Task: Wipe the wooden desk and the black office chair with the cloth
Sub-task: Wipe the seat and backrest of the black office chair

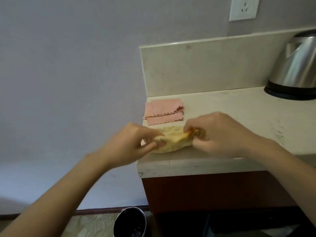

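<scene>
A yellow cloth [172, 139] lies bunched near the front left corner of a pale stone counter [230, 106]. My left hand [131, 142] pinches its left end and my right hand [220, 132] grips its right end, so the cloth stretches between them just above the counter. No wooden desk or black office chair is in view.
Folded pink cloths [164, 111] with zigzag edges lie just behind the yellow one. A steel kettle [295, 65] stands at the back right. A wall socket [243, 7] is above the backsplash. A round bin [130, 223] stands on the floor below the counter's left corner.
</scene>
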### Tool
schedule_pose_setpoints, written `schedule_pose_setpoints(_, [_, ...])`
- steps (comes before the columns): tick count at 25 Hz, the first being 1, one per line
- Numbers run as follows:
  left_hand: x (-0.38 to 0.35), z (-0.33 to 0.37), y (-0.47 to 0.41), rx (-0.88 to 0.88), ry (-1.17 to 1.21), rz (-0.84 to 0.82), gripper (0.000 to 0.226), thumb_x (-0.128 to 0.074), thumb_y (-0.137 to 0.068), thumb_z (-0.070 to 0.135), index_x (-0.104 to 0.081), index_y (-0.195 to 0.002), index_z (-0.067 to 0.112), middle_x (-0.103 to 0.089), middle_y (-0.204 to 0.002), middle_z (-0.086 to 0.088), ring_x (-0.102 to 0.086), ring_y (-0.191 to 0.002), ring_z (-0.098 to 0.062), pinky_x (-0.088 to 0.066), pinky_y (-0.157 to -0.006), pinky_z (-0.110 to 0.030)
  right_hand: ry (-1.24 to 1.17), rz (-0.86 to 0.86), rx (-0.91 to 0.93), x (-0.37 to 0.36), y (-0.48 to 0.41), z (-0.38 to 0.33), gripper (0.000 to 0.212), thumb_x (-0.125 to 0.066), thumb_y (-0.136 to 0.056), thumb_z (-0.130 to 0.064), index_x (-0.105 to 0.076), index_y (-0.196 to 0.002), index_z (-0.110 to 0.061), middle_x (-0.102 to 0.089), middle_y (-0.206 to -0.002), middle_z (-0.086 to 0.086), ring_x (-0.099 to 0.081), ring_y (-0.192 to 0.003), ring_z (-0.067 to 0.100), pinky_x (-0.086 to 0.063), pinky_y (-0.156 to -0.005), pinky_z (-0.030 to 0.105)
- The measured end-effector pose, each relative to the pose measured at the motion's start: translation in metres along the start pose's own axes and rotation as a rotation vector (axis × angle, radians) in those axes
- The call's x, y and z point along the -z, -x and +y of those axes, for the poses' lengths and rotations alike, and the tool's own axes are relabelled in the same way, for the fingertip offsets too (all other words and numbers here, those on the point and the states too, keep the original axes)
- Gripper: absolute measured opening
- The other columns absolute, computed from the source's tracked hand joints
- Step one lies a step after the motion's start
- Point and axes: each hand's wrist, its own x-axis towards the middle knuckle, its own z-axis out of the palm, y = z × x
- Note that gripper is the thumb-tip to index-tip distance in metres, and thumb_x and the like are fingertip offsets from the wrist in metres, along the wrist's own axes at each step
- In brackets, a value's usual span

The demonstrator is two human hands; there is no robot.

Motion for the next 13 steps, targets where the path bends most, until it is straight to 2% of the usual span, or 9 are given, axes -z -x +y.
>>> schedule_pose_setpoints(1, [0.011, 0.004, -0.005, 0.024, 0.116, 0.062, 0.020, -0.058, -0.091, 0.028, -0.074, -0.094, 0.016, -0.072, -0.079, 0.003, -0.065, -0.072, -0.009, -0.051, -0.063, -0.023, -0.173, 0.054, -0.028, 0.011, -0.002, -0.002, 0.022, -0.050, -0.079, -0.028, -0.067, -0.094, -0.028, -0.065, -0.078, -0.011, -0.055, -0.069, 0.006, -0.048, -0.067, 0.024])
schedule_pose_setpoints(3, [0.029, 0.004, -0.015, 0.068, 0.320, 0.142, 0.025, -0.054, -0.091, 0.035, -0.073, -0.088, 0.018, -0.070, -0.074, 0.003, -0.066, -0.066, -0.011, -0.052, -0.059, -0.021, -0.420, 0.147, -0.052, 0.030, -0.014, 0.001, 0.022, -0.048, -0.075, -0.027, -0.064, -0.089, -0.032, -0.064, -0.074, -0.008, -0.056, -0.069, 0.005, -0.044, -0.059, 0.015])
schedule_pose_setpoints(5, [0.037, -0.002, -0.027, 0.145, 0.476, 0.132, 0.025, -0.056, -0.091, 0.039, -0.073, -0.089, 0.021, -0.073, -0.078, 0.003, -0.069, -0.069, -0.016, -0.054, -0.061, -0.020, -0.540, 0.149, -0.092, 0.032, -0.032, 0.008, 0.023, -0.049, -0.075, -0.024, -0.062, -0.091, -0.034, -0.067, -0.079, -0.004, -0.057, -0.071, 0.007, -0.044, -0.061, 0.020])
schedule_pose_setpoints(7, [0.028, -0.012, -0.036, 0.308, 0.563, 0.075, 0.023, -0.057, -0.090, 0.036, -0.074, -0.091, 0.020, -0.072, -0.078, 0.000, -0.068, -0.068, -0.023, -0.055, -0.061, -0.023, -0.632, 0.124, -0.177, 0.017, -0.047, 0.018, 0.023, -0.054, -0.082, -0.012, -0.062, -0.095, -0.030, -0.069, -0.086, 0.003, -0.058, -0.075, 0.013, -0.045, -0.065, 0.027])
schedule_pose_setpoints(8, [0.019, -0.017, -0.038, 0.410, 0.544, 0.027, 0.024, -0.055, -0.092, 0.033, -0.072, -0.095, 0.016, -0.071, -0.078, -0.003, -0.067, -0.068, -0.023, -0.056, -0.063, -0.026, -0.660, 0.104, -0.241, 0.005, -0.053, 0.023, 0.024, -0.056, -0.085, -0.008, -0.061, -0.100, -0.027, -0.069, -0.091, 0.006, -0.059, -0.080, 0.014, -0.045, -0.070, 0.028])
schedule_pose_setpoints(10, [-0.007, -0.030, -0.038, 0.560, 0.311, -0.099, 0.031, -0.050, -0.096, 0.033, -0.063, -0.115, 0.011, -0.066, -0.094, -0.007, -0.063, -0.080, -0.019, -0.055, -0.079, -0.033, -0.554, 0.057, -0.327, -0.020, -0.055, 0.034, 0.029, -0.062, -0.087, -0.014, -0.058, -0.113, -0.025, -0.065, -0.107, 0.002, -0.061, -0.088, 0.014, -0.047, -0.081, 0.028])
schedule_pose_setpoints(11, [-0.017, -0.035, -0.035, 0.585, 0.162, -0.115, 0.038, -0.049, -0.096, 0.036, -0.054, -0.128, 0.015, -0.060, -0.108, -0.005, -0.059, -0.093, -0.018, -0.050, -0.088, -0.034, -0.450, 0.044, -0.338, -0.028, -0.054, 0.039, 0.035, -0.064, -0.087, -0.020, -0.055, -0.120, -0.026, -0.061, -0.114, -0.003, -0.060, -0.088, 0.012, -0.046, -0.082, 0.026])
schedule_pose_setpoints(13, [-0.021, -0.038, -0.027, 0.495, 0.037, -0.027, 0.053, -0.049, -0.093, 0.046, -0.039, -0.141, 0.026, -0.045, -0.133, 0.000, -0.044, -0.119, -0.016, -0.036, -0.103, -0.032, -0.303, 0.060, -0.322, -0.036, -0.049, 0.043, 0.045, -0.066, -0.084, -0.035, -0.051, -0.127, -0.031, -0.054, -0.117, -0.011, -0.056, -0.086, 0.006, -0.039, -0.077, 0.021])
